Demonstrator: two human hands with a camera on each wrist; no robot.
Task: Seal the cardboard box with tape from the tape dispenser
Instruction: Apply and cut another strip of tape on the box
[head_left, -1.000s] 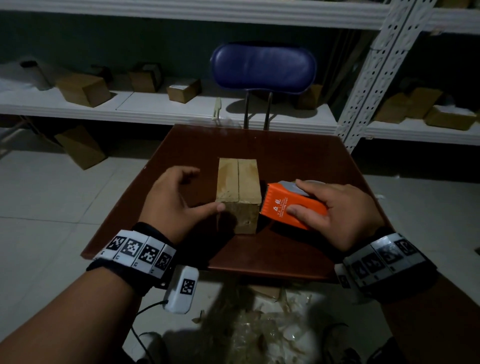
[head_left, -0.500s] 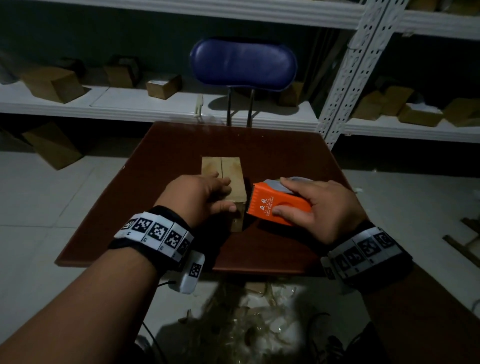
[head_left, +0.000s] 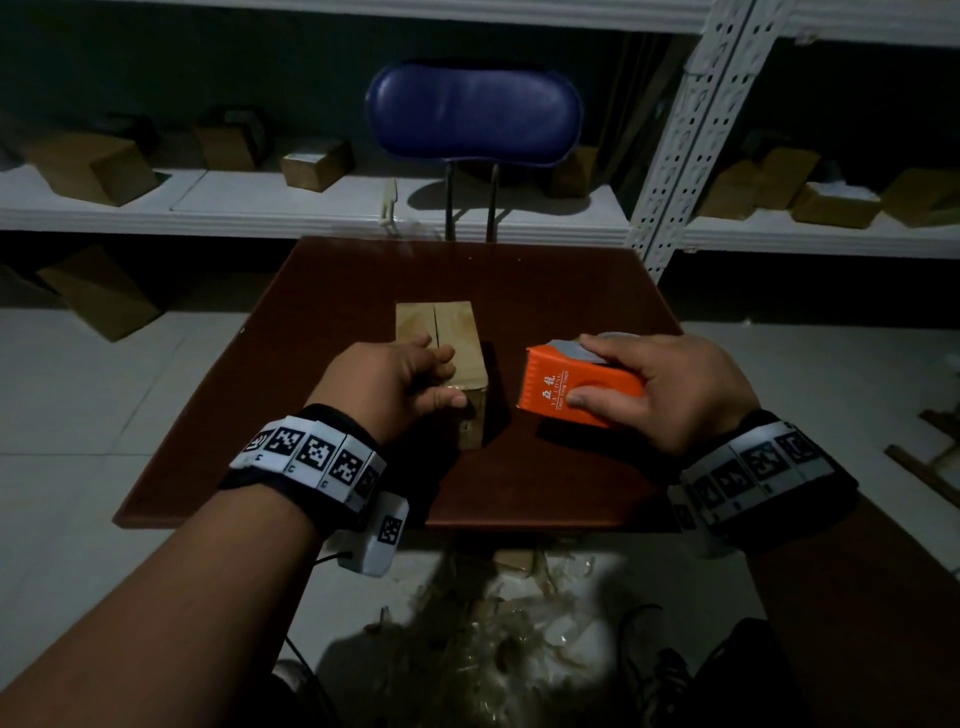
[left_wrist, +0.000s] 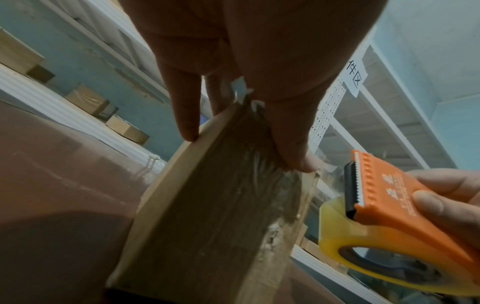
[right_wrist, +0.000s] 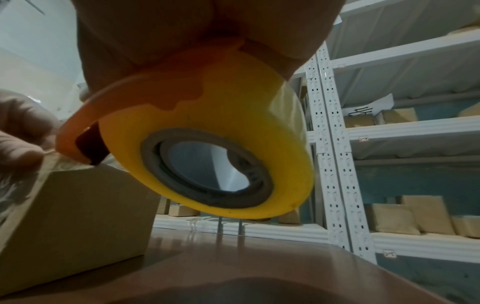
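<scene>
A small cardboard box (head_left: 457, 338) lies lengthwise on the brown table (head_left: 571, 291), its two top flaps meeting at a centre seam. My left hand (head_left: 441, 379) grips its near end, fingers over the top and the thumb (left_wrist: 293, 152) pressing wrinkled clear tape onto the near face (left_wrist: 207, 205). To the right, my right hand (head_left: 587, 369) holds the orange tape dispenser (head_left: 571, 389) a short way off the box. Its serrated blade (left_wrist: 354, 185) faces the box and its yellow tape roll (right_wrist: 221, 133) hangs just above the table. Clear tape shows near my left thumb (right_wrist: 18, 139).
A blue chair (head_left: 472, 114) stands behind the table. White shelves (head_left: 311, 208) with several cardboard boxes line the back wall, and a perforated shelf post (head_left: 691, 130) rises at the right. Crumpled tape scraps (head_left: 493, 623) lie on the floor under the table's near edge.
My left hand has moved from the box's left side onto its near top end. The dispenser has drawn away to the right, and a gap has opened between it and the box.
</scene>
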